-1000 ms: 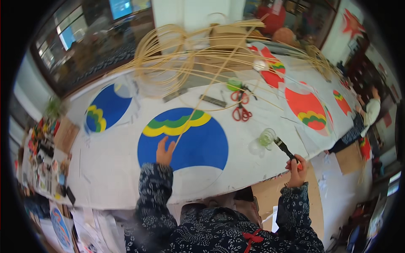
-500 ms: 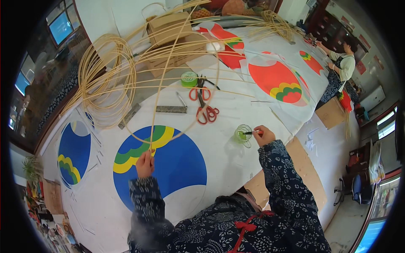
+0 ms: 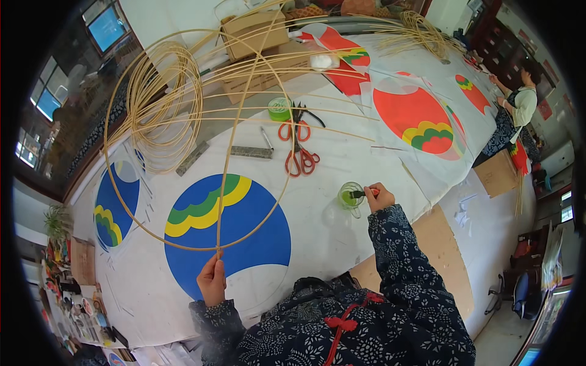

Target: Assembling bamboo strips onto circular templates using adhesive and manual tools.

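The bamboo strip frame [image 3: 227,152] is lying across the white surface [image 3: 317,232], its long loop sweeping over the blue round kite panel [image 3: 244,238] with green and yellow scallops. The left hand [image 3: 212,282] is gripping the near end of the frame, fingers pinched together on the strip where the loop and the straight spine meet. The right hand [image 3: 378,196] is holding a small brush [image 3: 361,194], fingers closed on its handle, the tip dipping into a clear glass cup [image 3: 350,198] of green liquid standing just beside the hand.

Open white paper is lying between the two hands and right of the blue panel. The near edge of the surface is running close under the person's dark patterned sleeves, with a brown board [image 3: 439,244] sticking out past it on the right.

Farther back, red-handled scissors [image 3: 299,149], a green tape roll [image 3: 279,108] and a flat ruler-like bar [image 3: 251,152] are resting near the strips. A coil of bamboo strips [image 3: 162,104] is crowding the far left, and cardboard boxes [image 3: 256,33] are sitting behind. A red round panel [image 3: 421,119] is spreading to the right, and another blue panel [image 3: 116,201] to the left. Another person [image 3: 519,107] is working at the far right edge.
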The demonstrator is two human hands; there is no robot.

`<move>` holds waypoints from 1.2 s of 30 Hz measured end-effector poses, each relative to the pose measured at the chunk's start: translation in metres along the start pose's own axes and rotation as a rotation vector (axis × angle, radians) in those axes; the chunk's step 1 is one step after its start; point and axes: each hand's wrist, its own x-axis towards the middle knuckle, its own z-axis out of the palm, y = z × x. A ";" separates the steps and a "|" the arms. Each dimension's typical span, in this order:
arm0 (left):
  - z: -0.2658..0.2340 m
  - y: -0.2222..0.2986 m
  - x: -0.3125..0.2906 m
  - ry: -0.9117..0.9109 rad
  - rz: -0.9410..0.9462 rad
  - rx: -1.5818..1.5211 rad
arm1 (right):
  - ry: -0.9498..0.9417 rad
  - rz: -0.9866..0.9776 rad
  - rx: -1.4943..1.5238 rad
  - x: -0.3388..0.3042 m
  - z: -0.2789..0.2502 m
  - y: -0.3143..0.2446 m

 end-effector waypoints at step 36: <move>-0.214 -0.067 -0.175 0.186 0.014 0.223 | -0.127 0.109 0.532 0.013 0.020 0.040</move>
